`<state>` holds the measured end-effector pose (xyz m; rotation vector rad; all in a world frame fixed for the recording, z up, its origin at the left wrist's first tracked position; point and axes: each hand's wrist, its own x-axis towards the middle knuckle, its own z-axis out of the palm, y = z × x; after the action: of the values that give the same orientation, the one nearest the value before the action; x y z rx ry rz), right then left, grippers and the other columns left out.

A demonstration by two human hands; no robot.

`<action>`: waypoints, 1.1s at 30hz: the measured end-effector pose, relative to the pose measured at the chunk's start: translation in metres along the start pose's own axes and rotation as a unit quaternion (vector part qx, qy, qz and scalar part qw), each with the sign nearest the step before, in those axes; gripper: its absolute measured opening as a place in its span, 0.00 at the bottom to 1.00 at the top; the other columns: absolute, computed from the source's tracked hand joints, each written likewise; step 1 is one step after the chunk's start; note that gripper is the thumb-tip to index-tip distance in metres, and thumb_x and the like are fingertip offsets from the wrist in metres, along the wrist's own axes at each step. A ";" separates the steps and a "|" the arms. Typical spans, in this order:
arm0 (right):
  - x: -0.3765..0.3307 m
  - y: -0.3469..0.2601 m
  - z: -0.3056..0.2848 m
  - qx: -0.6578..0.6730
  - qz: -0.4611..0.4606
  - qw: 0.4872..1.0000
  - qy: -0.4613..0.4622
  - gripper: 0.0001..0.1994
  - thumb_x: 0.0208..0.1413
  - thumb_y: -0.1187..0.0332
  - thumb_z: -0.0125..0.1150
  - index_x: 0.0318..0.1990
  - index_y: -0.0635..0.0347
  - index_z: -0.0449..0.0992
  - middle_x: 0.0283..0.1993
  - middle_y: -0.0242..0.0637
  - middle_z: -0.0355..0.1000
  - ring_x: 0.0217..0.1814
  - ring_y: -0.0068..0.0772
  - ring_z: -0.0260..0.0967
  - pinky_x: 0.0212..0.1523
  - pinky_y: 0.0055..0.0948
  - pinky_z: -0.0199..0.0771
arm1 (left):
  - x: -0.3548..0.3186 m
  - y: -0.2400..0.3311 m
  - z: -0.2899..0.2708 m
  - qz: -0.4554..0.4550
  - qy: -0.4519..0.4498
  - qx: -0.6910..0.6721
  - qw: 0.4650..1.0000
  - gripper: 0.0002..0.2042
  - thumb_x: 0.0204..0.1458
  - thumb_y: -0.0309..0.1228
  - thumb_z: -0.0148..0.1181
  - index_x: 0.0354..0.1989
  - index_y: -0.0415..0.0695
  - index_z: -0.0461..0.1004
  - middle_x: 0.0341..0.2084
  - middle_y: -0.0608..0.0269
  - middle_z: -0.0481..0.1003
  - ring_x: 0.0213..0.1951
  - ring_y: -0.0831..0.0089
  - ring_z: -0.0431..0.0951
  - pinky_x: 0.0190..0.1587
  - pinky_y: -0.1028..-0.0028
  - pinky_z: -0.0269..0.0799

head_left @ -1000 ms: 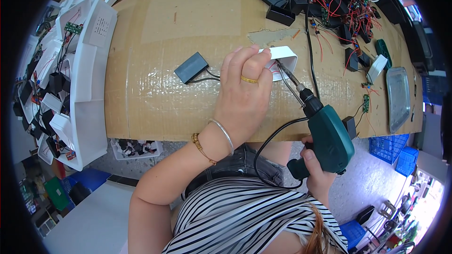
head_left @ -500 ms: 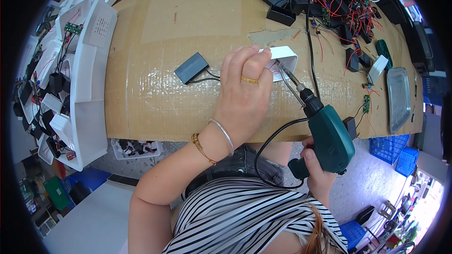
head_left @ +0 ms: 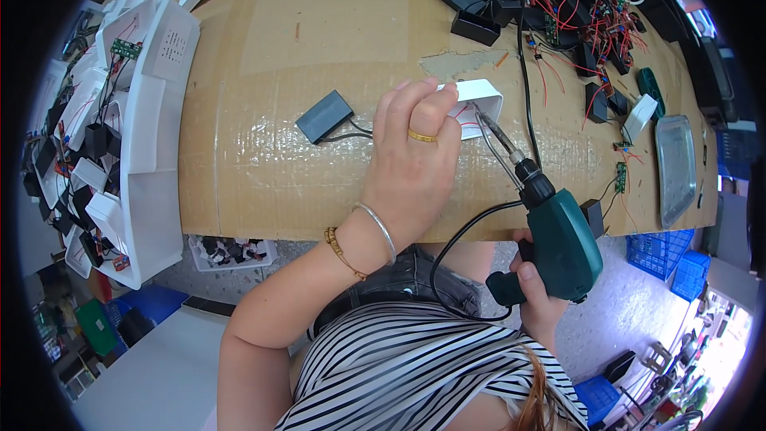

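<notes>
We see a cardboard-covered counter (head_left: 319, 40) above grey floor, our left hand (head_left: 411, 164) clamped on a white case (head_left: 479, 104), right hand (head_left: 538, 299) gripping a green soldering gun (head_left: 558, 239).

No packages, labels, signs or screens clearly visible, only loose parts on the cardboard-covered bench

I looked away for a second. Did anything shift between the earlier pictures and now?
Nothing visibly changed. The left hand still steadies the white case, the right hand still holds the green soldering gun with its tip at the case, and the black box lies where it was.
</notes>
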<state>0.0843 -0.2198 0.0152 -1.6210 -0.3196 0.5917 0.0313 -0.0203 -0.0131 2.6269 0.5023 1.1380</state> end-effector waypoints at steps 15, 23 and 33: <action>0.000 0.002 -0.002 0.006 -0.005 1.000 -0.006 0.25 0.41 0.62 0.64 0.46 0.68 0.67 0.40 0.43 0.70 0.29 0.23 0.64 0.32 0.21 0.65 | 0.002 0.006 -0.003 -0.008 0.009 -0.007 1.000 0.09 0.37 0.20 0.62 0.28 0.38 0.70 0.42 0.57 0.63 0.48 0.57 0.64 0.49 0.61 0.62; 0.001 0.003 -0.002 0.011 -0.019 1.000 -0.007 0.25 0.41 0.62 0.64 0.46 0.67 0.67 0.39 0.42 0.69 0.29 0.23 0.64 0.31 0.21 0.64 | 0.004 0.006 0.001 -0.021 0.018 0.016 0.999 0.09 0.38 0.20 0.60 0.28 0.37 0.67 0.41 0.56 0.64 0.46 0.56 0.66 0.47 0.62 0.63; 0.000 -0.001 0.004 0.000 -0.032 0.999 -0.005 0.25 0.42 0.63 0.63 0.47 0.68 0.67 0.39 0.43 0.69 0.29 0.24 0.65 0.32 0.22 0.65 | 0.007 0.006 0.001 -0.023 -0.009 0.061 0.998 0.07 0.39 0.24 0.53 0.28 0.35 0.67 0.39 0.52 0.65 0.47 0.58 0.62 0.50 0.59 0.59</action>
<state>0.0818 -0.2162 0.0159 -1.6019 -0.3774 0.5524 0.0379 -0.0230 -0.0073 2.7112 0.6437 1.1010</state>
